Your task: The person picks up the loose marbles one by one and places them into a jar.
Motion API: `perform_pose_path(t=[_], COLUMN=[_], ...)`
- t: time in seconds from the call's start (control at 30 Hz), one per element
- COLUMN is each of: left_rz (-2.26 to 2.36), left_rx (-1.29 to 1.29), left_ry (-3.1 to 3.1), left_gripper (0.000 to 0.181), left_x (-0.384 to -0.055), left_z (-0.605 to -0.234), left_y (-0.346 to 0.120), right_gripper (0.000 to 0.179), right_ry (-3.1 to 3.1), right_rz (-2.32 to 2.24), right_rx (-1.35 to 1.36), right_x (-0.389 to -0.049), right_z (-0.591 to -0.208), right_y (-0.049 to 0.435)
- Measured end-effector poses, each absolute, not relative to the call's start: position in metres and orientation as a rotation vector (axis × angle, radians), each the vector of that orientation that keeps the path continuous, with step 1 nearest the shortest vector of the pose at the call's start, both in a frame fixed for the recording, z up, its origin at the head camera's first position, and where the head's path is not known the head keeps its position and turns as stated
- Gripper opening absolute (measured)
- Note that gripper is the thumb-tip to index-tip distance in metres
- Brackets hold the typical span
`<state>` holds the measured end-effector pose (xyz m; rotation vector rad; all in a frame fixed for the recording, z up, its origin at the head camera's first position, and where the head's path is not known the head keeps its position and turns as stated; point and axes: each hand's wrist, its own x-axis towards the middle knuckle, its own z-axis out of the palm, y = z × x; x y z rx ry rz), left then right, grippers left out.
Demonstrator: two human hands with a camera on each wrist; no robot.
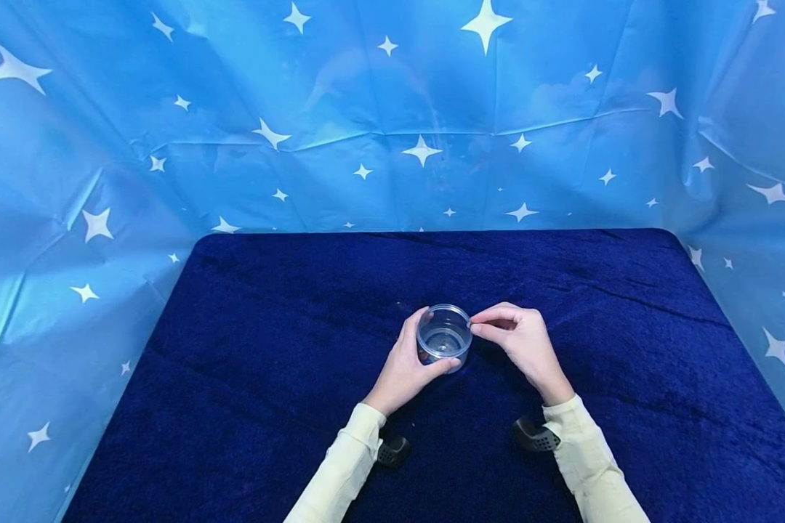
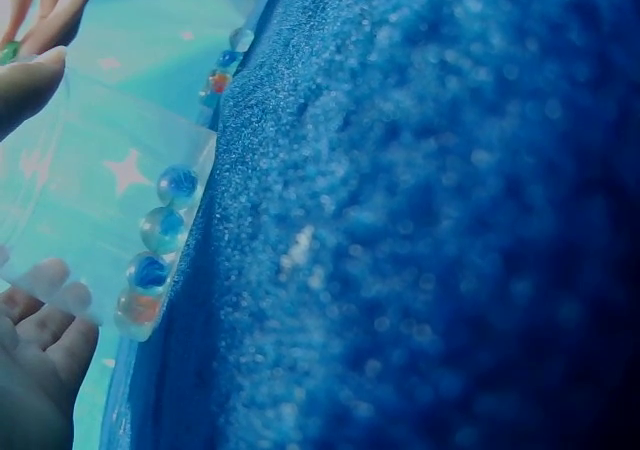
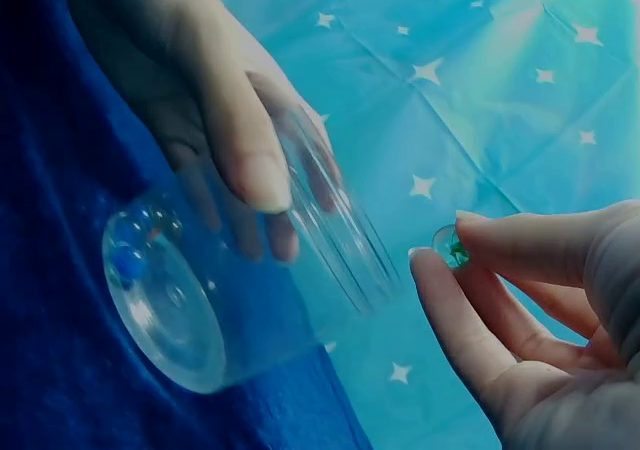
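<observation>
My left hand (image 1: pixel 405 367) grips a clear round plastic jar (image 1: pixel 445 312), thumb on the near side and fingers around the far side. The jar is open at the top and tilted. Inside, glass marbles (image 2: pixel 161 230) with blue and orange swirls lie along the bottom edge; some blue ones (image 3: pixel 128 262) also show in the right wrist view. Between thumb and fingertips my right hand (image 1: pixel 523 341) pinches a clear marble with a green swirl (image 3: pixel 452 248), beside the jar's rim and outside it.
Dark blue plush cloth (image 1: pixel 268 349) covers the table. Behind and at the sides hangs a blue backdrop with white stars (image 1: pixel 340 87). More marbles (image 2: pixel 218 82) appear past the jar in the left wrist view; what they rest on I cannot tell. Each wrist wears a black device (image 1: pixel 535 434).
</observation>
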<state>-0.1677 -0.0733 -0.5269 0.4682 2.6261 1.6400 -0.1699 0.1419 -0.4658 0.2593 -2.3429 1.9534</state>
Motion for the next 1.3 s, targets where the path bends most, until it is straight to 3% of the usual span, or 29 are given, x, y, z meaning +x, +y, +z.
perform_pose_path(t=[1.3], left_rz=[1.631], left_rx=[0.481], left_ry=[2.625], left_gripper=[0.096], left_x=[-0.168], left_z=[-0.527], left_y=[-0.073], right_gripper=[0.009], right_ry=[-2.439], right_rz=[1.867], right_rx=[0.388], right_x=[-0.168], right_z=[-0.464], right_y=[0.127])
